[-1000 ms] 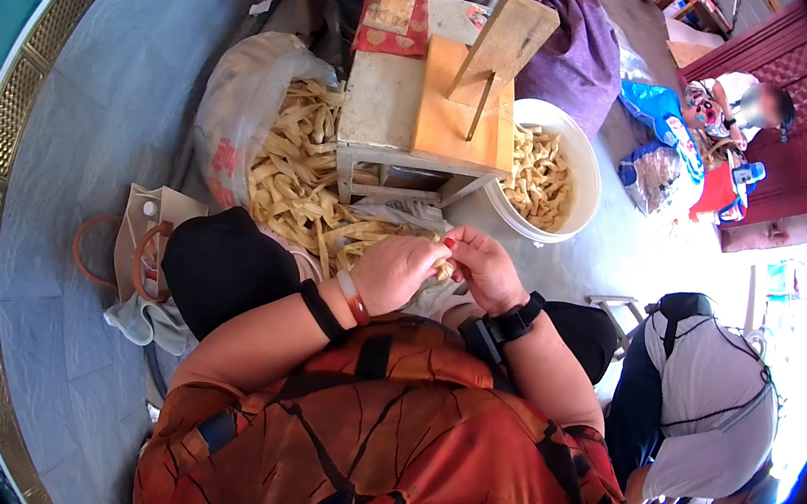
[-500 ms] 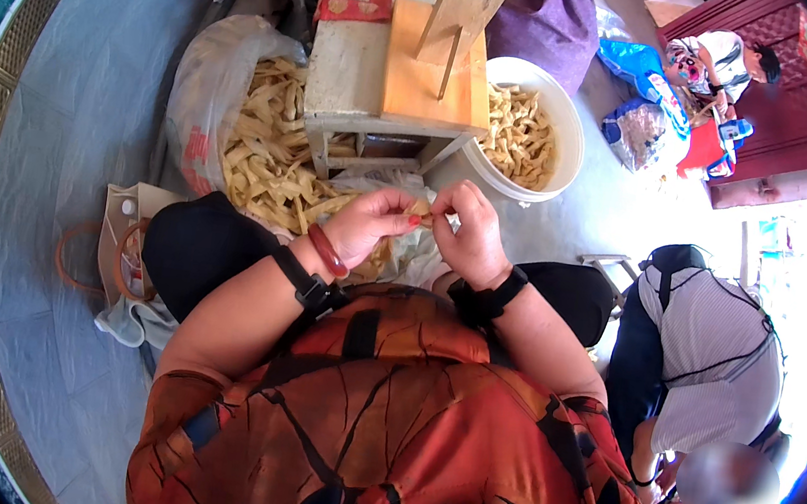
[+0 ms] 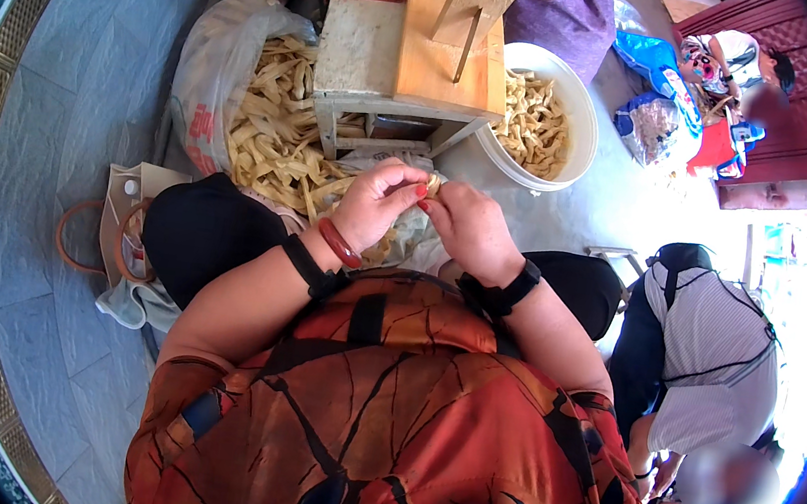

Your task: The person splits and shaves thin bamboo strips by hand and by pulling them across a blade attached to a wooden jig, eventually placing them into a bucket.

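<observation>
Carefully, I pinch the small pale strip [image 3: 432,184] between my left hand [image 3: 376,203] and right hand [image 3: 467,228], fingers closed on it above my lap, keeping it taut near the wooden stand [image 3: 407,61].

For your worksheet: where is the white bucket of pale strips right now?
In the head view, the white bucket sits upper right of centre on the floor, touching the right side of the small wooden stand, beyond the right hand.

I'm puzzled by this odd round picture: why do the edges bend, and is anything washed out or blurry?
Head view: fisheye lens bows the floor tiles toward a black rim; daylight blows out the right edge beyond the stooping person; the hands, left hand and right hand, are sharp and evenly lit.
</observation>
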Tool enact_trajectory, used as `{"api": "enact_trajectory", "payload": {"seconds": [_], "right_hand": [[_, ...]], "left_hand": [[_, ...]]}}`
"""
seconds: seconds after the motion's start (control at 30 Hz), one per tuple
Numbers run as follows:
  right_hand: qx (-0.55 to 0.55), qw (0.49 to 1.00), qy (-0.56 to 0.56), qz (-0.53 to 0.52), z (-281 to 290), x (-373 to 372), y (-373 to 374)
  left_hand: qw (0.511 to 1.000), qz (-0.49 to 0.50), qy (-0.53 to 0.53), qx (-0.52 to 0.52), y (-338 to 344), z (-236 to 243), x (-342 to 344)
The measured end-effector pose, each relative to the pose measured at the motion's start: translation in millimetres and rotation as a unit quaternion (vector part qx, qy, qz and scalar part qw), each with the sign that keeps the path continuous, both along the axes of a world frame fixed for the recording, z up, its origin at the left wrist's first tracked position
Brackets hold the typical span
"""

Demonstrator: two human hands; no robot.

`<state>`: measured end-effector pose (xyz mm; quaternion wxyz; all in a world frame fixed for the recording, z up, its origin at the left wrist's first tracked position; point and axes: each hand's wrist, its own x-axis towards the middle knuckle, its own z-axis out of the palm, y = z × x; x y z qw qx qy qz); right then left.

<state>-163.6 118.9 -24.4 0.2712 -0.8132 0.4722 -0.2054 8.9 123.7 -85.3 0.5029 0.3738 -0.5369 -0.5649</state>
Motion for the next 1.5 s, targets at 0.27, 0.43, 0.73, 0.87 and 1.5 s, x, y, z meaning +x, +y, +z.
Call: {"api": "enact_trajectory", "payload": {"seconds": [0.27, 0.43, 0.73, 0.87, 1.5], "right_hand": [[0.254, 0.918, -0.261, 0.154, 41.7, -7.1, 12.9], [0.073, 0.976, -0.203, 0.007, 25.5, -22.8, -6.0], [-0.076, 0.991, -0.048, 0.098, 33.7, 13.9, -0.7], [-0.112, 0.990, -0.076, 0.040, 39.2, 2.7, -9.1], [-0.203, 0.977, 0.019, -0.059, 18.2, -25.3, -137.3]], "left_hand": [[0.982, 0.155, -0.104, -0.036, -24.7, 20.1, 15.5], [0.979, 0.132, -0.154, -0.031, -17.5, 31.7, 19.4], [0.991, 0.129, -0.024, 0.029, -19.4, 28.8, 9.2], [0.950, -0.135, 0.060, 0.276, -23.7, 46.5, 34.1], [0.918, 0.110, -0.379, -0.038, -135.7, 72.0, 14.0]]}}
